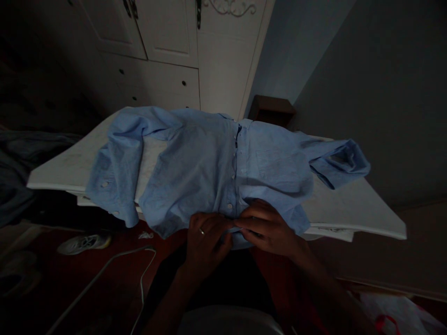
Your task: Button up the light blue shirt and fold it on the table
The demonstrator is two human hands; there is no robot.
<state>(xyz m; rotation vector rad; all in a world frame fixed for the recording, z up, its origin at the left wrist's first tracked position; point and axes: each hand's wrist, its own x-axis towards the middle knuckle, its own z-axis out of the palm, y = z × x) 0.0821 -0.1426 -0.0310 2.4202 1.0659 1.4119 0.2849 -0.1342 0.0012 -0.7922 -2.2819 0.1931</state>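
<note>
"How's our grip?"
"Our left hand (pixel 208 237) and right hand (pixel 265 225), nearly closed, pinch the lower front of the blue shirt (pixel 199 158)."
"How far along are we?"
"The buttons (pixel 229 206) beyond look unfastened; the shirt's already spread across our bench (pixel 370 207)."

"What's on the left hand (pixel 207 237)?"
"A thin, shiny ring (pixel 201 231) around one finger. The right hand (pixel 263 228) is bare, like both forearms (pixel 185 281)."
"And below the hands?"
"Near-black clothing (pixel 225 284), then pale grey cloth (pixel 230 321) nearest the body."
</note>
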